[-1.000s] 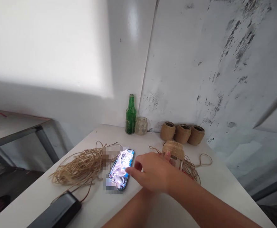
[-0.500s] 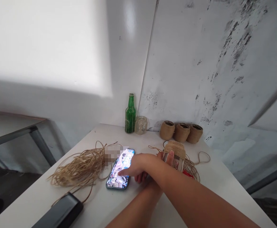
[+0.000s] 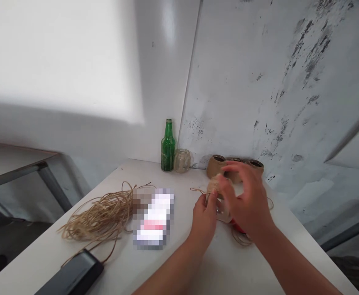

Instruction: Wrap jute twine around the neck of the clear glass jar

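Note:
A glass jar [image 3: 221, 213], its upper part wrapped in twine [image 3: 213, 185], is tilted over the table's right half. My left hand [image 3: 205, 213] grips it from the left, thumb against the glass. My right hand [image 3: 248, 198] is raised at the jar's right side, fingers curved and apart. Whether its thumb touches the jar I cannot tell. Loose twine [image 3: 242, 239] and a red thing [image 3: 238, 226] lie partly hidden beneath my right hand. Left of my hands rests a phone [image 3: 156, 219], its lit screen blurred out.
A twine bundle [image 3: 102, 217] and a dark box-like object [image 3: 71, 274] lie on the left of the white table [image 3: 114, 282]. Along the wall stand a green bottle [image 3: 168, 149], a bare glass jar [image 3: 182, 161] and several twine-wrapped jars [image 3: 215, 167], partly behind my right hand.
My right hand has left the phone and moved right to the jar, so my arms no longer cross. The phone screen looks different. My left hand still holds the jar.

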A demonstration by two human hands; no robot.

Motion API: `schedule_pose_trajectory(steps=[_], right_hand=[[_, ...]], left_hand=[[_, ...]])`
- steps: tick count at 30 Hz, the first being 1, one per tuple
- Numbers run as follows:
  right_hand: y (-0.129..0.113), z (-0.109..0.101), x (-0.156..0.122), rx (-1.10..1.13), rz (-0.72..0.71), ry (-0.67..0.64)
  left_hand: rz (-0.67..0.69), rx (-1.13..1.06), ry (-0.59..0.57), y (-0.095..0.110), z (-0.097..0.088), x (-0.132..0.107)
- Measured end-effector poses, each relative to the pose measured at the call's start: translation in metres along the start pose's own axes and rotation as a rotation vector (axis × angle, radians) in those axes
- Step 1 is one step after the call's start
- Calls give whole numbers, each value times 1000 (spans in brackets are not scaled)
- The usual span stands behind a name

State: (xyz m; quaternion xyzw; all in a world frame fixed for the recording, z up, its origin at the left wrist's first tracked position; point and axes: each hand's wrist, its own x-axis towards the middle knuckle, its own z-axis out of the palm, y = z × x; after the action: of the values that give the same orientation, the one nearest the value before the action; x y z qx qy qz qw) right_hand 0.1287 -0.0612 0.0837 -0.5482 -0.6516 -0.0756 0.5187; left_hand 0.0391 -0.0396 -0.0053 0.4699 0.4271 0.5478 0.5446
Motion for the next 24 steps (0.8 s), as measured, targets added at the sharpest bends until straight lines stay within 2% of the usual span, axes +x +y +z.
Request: schedule_pose_trajectory(steps=[1,2,4,6,8,10,18,24], right_hand=[[18,-2,-2,15,41,73],[34,0,-5,46,101,89],[60,9,-15,162,262,49],[73,22,-29,318,378,-21],[76,31,-42,451,447,-204],[72,35,-50,530,412,-337],[67,31,-49,623,485,-365],[58,25,-48,678,535,-383]], left_hand=[[-15,-34,7,2,-1,0],[-31,-76,18,4,-2,0],[-62,-168,50,8,-5,0],[-83,-215,88,11,-7,0],[-96,-204,121,14,-8,0],[-101,-175,127,15,-9,0],[-89,-89,110,15,-12,-2],[-8,-87,73,14,-11,-5]])
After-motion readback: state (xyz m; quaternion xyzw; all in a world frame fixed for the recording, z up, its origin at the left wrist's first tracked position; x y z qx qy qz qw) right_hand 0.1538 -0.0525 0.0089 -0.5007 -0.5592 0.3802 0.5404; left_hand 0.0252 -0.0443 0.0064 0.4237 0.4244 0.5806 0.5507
